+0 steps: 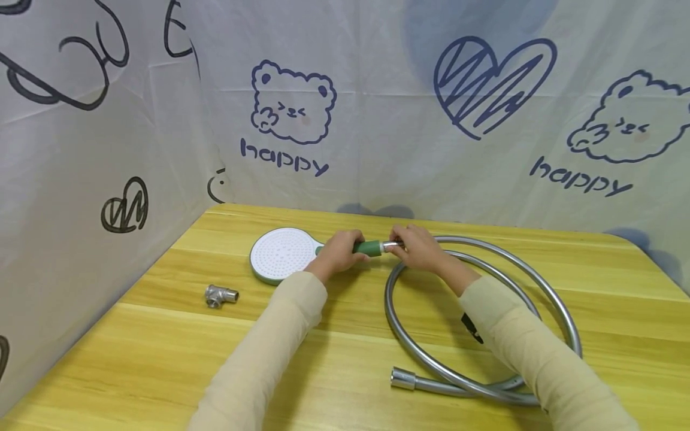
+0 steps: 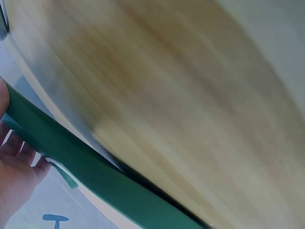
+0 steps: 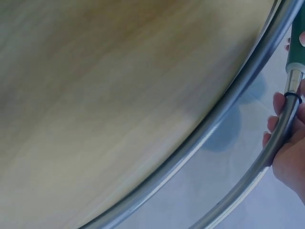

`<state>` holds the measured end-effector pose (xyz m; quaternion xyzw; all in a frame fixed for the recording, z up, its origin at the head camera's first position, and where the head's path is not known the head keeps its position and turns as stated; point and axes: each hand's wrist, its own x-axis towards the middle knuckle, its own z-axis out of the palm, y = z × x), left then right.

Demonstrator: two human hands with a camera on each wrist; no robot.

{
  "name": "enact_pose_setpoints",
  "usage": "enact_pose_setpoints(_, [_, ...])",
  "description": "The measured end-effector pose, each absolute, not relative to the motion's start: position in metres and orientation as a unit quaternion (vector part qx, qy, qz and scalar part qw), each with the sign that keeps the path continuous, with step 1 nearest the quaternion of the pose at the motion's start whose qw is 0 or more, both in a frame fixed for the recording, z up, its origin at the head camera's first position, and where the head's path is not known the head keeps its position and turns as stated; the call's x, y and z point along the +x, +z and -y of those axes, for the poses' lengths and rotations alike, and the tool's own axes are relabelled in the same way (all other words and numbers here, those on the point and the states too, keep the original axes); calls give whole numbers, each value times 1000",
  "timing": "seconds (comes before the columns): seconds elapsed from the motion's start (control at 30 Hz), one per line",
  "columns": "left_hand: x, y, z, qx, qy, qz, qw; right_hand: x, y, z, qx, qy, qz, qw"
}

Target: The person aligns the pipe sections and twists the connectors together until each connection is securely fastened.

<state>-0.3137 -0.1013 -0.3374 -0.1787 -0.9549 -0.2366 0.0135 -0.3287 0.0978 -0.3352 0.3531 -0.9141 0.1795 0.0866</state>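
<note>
Shower head (image 1: 283, 254) and hose (image 3: 239, 192) meet between the fingers (image 3: 278, 103).
I have the left hand (image 1: 339, 251) gripping the handle (image 1: 369, 248), the right hand (image 1: 420, 248) the hose; either tilting could, I judge, misalign them.

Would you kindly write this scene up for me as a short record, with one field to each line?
Left hand: the left hand grips the green handle of the shower head
Right hand: the right hand holds the hose near its metal end
Joint: metal end meets the handle; whether fastened is unclear
Shower head face: white, turned up
Hose layout: looped, with its free connector toward the person
Loose part: metal fitting, left of the shower head, untouched
Surface: yellow wood-grain table
Backdrop: white cloth with drawn hearts and bears
</note>
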Motion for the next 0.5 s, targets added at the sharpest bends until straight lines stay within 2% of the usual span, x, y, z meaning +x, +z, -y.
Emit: enact_pose_setpoints(0.5, [-313,-337,100,-176,-233,956,8,-327,-335,-99,335,187,921,74])
